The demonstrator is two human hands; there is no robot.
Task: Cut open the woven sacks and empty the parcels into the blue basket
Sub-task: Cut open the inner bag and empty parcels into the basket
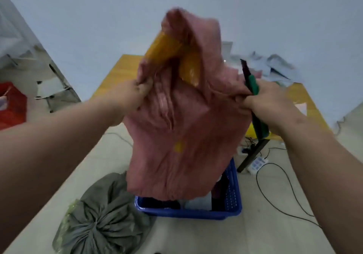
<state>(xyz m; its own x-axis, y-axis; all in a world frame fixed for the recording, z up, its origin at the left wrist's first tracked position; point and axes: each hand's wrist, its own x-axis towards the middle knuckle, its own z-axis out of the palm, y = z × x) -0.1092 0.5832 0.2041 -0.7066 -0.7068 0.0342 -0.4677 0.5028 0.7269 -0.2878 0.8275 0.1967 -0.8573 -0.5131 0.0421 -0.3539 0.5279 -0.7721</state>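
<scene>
Sack mouth hangs straight above the blue plastic basket (227,213): the limp pink woven sack (182,135) runs lengthwise downward. Left hand (127,94) pinches its raised end; right hand (263,100) clenches fabric plus a green-handled cutter (253,84). Parcels (198,202) lie in the basket.

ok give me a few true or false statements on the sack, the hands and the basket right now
1. Both hands grip the pink woven sack. True.
2. The left hand holds the green-handled cutter. False: the right hand holds the cutter along with the sack.
3. The sack hangs over the blue basket. True.
4. The grey sack lies inside the basket. False: it sits on the floor beside it.
</scene>
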